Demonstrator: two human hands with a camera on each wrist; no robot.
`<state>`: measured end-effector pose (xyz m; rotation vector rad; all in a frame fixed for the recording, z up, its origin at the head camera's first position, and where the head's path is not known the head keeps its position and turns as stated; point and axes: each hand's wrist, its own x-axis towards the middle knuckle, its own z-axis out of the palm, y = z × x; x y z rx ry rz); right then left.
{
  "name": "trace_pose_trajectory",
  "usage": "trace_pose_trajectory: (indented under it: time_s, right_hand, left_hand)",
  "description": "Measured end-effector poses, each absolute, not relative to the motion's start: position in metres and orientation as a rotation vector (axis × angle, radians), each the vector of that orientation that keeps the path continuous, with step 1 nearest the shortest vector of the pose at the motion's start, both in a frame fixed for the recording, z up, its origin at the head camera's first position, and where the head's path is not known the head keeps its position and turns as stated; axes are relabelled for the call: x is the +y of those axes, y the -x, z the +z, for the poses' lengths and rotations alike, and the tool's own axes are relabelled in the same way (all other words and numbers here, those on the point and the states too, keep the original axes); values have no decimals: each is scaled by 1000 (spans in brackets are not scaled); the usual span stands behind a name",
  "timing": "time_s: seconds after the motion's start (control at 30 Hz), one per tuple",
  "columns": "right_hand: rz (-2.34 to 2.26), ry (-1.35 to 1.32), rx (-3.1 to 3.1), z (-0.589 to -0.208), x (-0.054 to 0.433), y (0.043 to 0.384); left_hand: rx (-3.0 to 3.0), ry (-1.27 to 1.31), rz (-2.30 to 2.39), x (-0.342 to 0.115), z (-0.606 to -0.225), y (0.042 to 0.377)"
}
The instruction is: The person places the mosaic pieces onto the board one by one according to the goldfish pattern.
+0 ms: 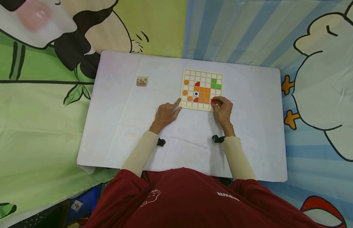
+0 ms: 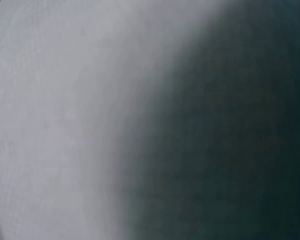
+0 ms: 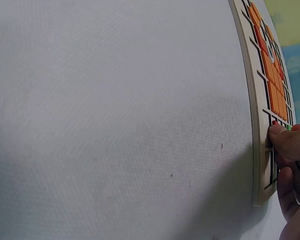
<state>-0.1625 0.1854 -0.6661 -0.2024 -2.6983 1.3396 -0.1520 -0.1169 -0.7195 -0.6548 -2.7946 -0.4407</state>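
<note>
A cream grid board (image 1: 195, 108) lies on the table, bearing a fish-like figure of orange square tiles (image 1: 204, 92), red quarter-round tiles (image 1: 197, 84) and an eye tile (image 1: 196, 94). Orange round tiles (image 1: 185, 92) sit left of it, and green square tiles (image 1: 213, 80) lie at upper right. My right hand (image 1: 223, 109) pinches a red tile (image 1: 213, 101) at the board's lower right; in the right wrist view, its fingers (image 3: 290, 142) mostly cover that tile. With index finger and thumb spread, my left hand (image 1: 166, 114) touches the board's lower left corner.
A small patterned card (image 1: 142, 81) lies at the left of the white-covered table (image 1: 116, 126). Black wrist devices (image 1: 218, 139) show beside both forearms. Printed cartoon sheets (image 1: 236, 28) surround the table. The left wrist view holds only white cloth and a dark blur.
</note>
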Motion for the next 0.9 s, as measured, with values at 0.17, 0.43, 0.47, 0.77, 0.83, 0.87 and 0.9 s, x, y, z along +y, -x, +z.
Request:
trace_pose_trajectory:
  time_s: [0.17, 0.43, 0.47, 0.77, 0.83, 0.87, 0.9]
  right_hand:
    - [1359, 213, -2674, -668, 186, 161]
    - [1384, 248, -2622, -672, 185, 159]
    - [1383, 250, -2617, -673, 184, 159]
    - [1358, 357, -2498, -676, 172, 158]
    - [1333, 399, -2468, -677, 168, 158]
    - [1318, 414, -2462, -677, 165, 157]
    - [1306, 425, -2457, -676, 162, 157]
  left_hand:
    - [-2821, 652, -443, -116, -718, 150]
    - [-2822, 654, -436, -115, -718, 150]
    - [-2823, 655, -433, -115, -719, 150]
    - [-2815, 655, -454, -116, -718, 152]
    - [-2813, 651, -461, -116, -717, 152]
    - [-2811, 650, -463, -116, -717, 152]
    - [-2811, 648, -462, -116, -717, 152]
